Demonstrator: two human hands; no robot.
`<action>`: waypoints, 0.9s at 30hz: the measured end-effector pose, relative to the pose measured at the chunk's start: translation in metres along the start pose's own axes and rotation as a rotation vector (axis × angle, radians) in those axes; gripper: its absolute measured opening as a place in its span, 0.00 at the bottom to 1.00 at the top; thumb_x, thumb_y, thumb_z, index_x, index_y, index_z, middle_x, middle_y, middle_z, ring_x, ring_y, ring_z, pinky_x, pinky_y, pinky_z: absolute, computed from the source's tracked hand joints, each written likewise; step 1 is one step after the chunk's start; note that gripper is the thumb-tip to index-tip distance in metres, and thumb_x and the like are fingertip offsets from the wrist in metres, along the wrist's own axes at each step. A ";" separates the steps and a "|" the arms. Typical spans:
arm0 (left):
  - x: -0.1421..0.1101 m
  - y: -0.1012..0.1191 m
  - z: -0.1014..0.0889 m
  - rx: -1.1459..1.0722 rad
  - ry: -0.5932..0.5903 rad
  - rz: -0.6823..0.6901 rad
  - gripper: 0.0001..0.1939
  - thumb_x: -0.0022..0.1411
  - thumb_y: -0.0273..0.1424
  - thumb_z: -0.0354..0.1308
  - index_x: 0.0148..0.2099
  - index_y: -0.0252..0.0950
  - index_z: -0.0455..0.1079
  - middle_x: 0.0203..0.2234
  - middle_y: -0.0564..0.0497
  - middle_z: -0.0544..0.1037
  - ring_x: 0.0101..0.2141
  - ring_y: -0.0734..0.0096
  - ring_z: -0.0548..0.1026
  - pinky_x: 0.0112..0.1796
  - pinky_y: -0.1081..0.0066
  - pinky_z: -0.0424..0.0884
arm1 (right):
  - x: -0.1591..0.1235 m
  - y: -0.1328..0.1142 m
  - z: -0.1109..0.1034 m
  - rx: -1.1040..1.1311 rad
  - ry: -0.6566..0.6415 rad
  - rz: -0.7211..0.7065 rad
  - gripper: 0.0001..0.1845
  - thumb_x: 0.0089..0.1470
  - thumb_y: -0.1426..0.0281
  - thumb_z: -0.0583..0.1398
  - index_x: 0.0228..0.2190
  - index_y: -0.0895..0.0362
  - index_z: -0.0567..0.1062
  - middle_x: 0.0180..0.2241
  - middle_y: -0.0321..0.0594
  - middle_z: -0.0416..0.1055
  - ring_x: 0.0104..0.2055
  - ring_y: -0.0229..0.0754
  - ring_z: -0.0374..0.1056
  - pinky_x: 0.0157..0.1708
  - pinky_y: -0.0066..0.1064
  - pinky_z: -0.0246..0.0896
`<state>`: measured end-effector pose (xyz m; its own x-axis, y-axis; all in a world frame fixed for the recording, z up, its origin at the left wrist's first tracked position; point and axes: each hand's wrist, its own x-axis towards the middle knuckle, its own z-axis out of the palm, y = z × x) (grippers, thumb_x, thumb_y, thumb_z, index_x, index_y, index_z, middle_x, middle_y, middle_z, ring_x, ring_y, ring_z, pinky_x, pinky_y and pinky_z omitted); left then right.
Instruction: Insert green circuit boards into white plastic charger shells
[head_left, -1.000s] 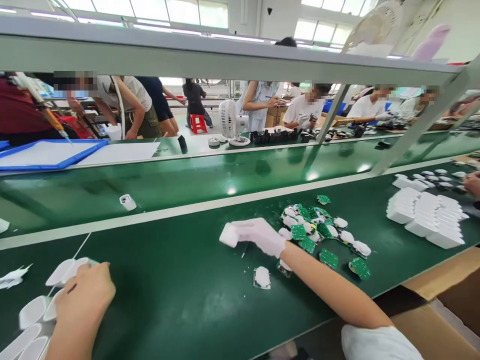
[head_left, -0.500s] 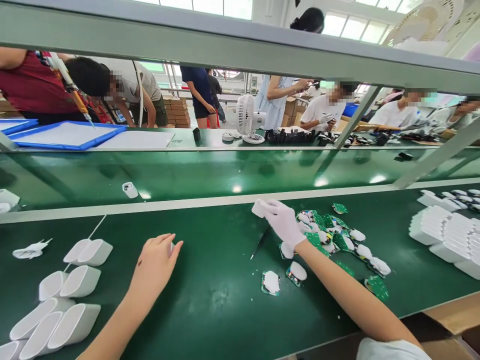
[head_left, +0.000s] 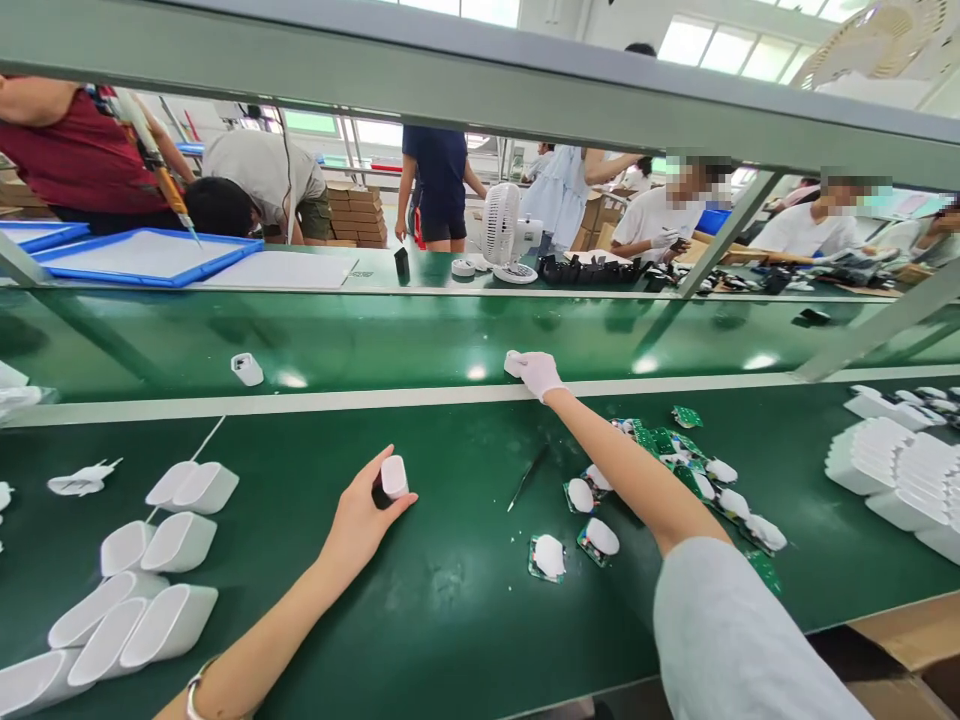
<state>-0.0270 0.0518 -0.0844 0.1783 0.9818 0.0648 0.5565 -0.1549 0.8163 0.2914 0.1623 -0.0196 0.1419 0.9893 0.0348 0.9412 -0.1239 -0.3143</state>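
My bare left hand grips a small white plastic housing between thumb and fingers, above the green bench. My right hand, in a white glove, stretches forward over the white strip. It pinches another white plastic piece at the green conveyor surface; whether that piece rests there I cannot tell. Below my right forearm lie green circuit boards with white oval parts, several heaped and a few apart. A thin dark tool, perhaps tweezers, lies left of the heap.
White open-ended housings stand at the left, near a white plug-like piece. Stacked white housings are at the right. One white housing sits on the conveyor. A metal beam crosses above; people work beyond.
My right hand has moved forward from the bench to the conveyor with its white piece. My left hand has shifted right and turned, bringing its white housing into clearer view.
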 end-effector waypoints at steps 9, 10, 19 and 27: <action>-0.002 0.001 0.000 0.090 -0.037 -0.034 0.37 0.54 0.48 0.57 0.62 0.36 0.57 0.50 0.43 0.71 0.50 0.55 0.70 0.50 0.56 0.67 | -0.101 0.025 -0.051 0.004 -0.418 -0.115 0.29 0.28 0.63 0.72 0.39 0.48 0.80 0.38 0.34 0.76 0.37 0.43 0.71 0.35 0.28 0.61; -0.002 0.002 0.000 0.092 -0.039 -0.036 0.37 0.54 0.48 0.56 0.62 0.36 0.57 0.51 0.43 0.71 0.50 0.54 0.69 0.51 0.56 0.66 | -0.120 0.031 -0.053 -0.033 -0.488 -0.148 0.27 0.29 0.63 0.71 0.39 0.47 0.80 0.36 0.33 0.76 0.34 0.41 0.70 0.31 0.27 0.60; -0.002 0.006 0.000 0.105 -0.031 -0.049 0.37 0.53 0.47 0.56 0.62 0.35 0.59 0.46 0.43 0.72 0.45 0.54 0.71 0.47 0.56 0.68 | -0.179 0.027 -0.029 -0.429 -0.254 -0.093 0.22 0.51 0.55 0.60 0.18 0.58 0.78 0.24 0.48 0.71 0.33 0.47 0.66 0.32 0.33 0.55; -0.001 0.002 -0.001 0.102 -0.046 -0.016 0.37 0.53 0.48 0.57 0.62 0.36 0.59 0.46 0.43 0.73 0.45 0.54 0.71 0.46 0.55 0.69 | -0.183 0.040 -0.029 0.021 -0.315 -0.282 0.21 0.50 0.67 0.62 0.48 0.48 0.74 0.49 0.37 0.71 0.44 0.42 0.68 0.42 0.30 0.61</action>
<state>-0.0270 0.0504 -0.0821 0.2044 0.9786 0.0242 0.6386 -0.1520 0.7543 0.3124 -0.0258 -0.0114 -0.2245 0.9598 -0.1685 0.9226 0.1537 -0.3538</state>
